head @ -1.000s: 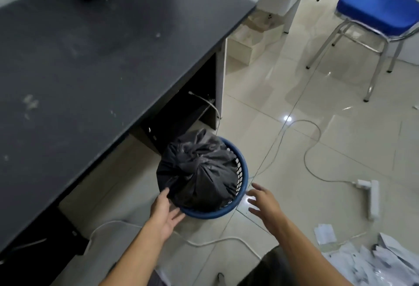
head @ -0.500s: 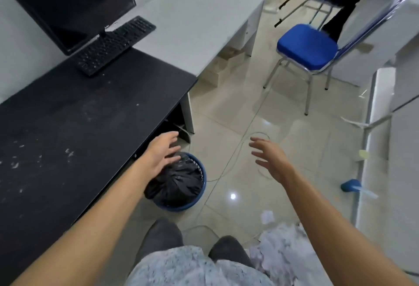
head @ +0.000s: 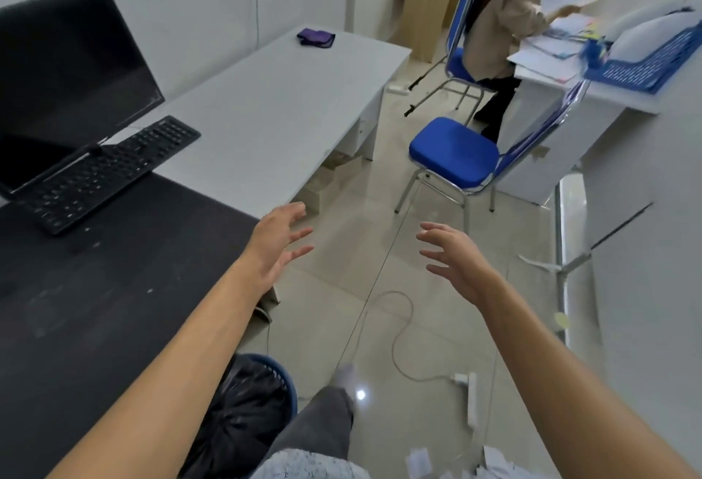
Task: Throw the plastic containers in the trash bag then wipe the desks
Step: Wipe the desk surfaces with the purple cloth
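The black trash bag (head: 243, 406) sits tied in a blue basket (head: 285, 376) on the floor by my legs, partly behind my left forearm. My left hand (head: 279, 247) hovers over the corner of the dusty black desk (head: 95, 288), fingers spread and holding nothing. My right hand (head: 454, 258) is raised over the floor, fingers spread and empty too. Beyond lies the grey desk (head: 266, 110) with a purple cloth (head: 316, 37) at its far end. No plastic containers are in view.
A monitor (head: 64, 72) and a keyboard (head: 102, 171) stand on the black desk. A blue chair (head: 454, 154) stands in the aisle, and a seated person (head: 505, 38) is at the far desk. A cable and power strip (head: 471, 395) lie on the floor beside paper scraps (head: 486, 463).
My view has risen from the basket to the room. Both hands have lifted away from the basket and trash bag and now hover empty, higher up.
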